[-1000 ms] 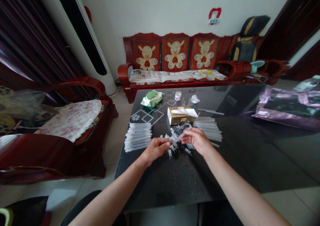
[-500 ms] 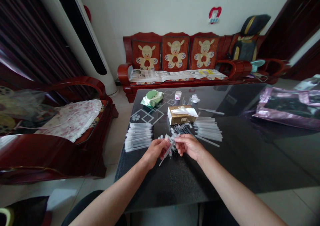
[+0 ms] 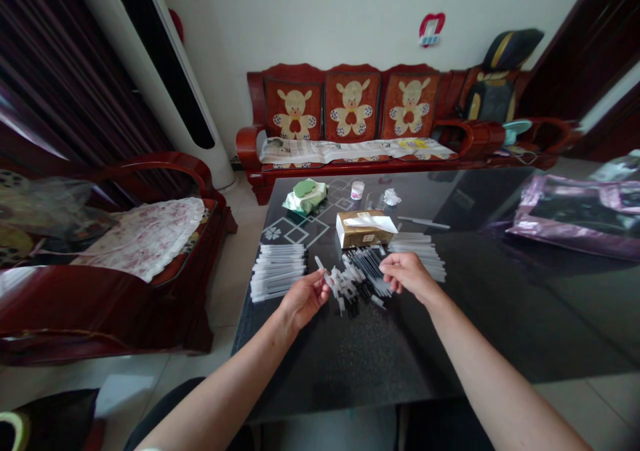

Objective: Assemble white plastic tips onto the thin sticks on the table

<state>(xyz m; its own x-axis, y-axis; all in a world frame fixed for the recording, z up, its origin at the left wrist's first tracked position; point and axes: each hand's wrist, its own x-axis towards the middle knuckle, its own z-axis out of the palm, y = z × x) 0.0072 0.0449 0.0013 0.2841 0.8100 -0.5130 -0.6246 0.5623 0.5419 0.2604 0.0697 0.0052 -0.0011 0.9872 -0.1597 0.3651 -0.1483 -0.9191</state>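
My left hand is closed in a pinch on a whitish pen barrel, whose end sticks up past the fingertips. Beside it lies a loose heap of small white and black pen parts. My right hand is at the right side of a bundle of thin dark pen refills, thumb and fingers pinched together. Whatever is between those fingertips is too small to make out. Translucent pen barrels lie stacked in a row to the left; a second row of barrels is partly hidden behind my right hand.
A tissue box stands behind the refills on the dark table. Farther back are a green wipes pack, a small cup, crumpled tissue and a single stick-like piece. A purple-edged bag lies at the right.
My hands have moved apart from their meeting point over the heap. The right has gone right to the refills; the barrel that pointed down toward me now points up from my left hand.
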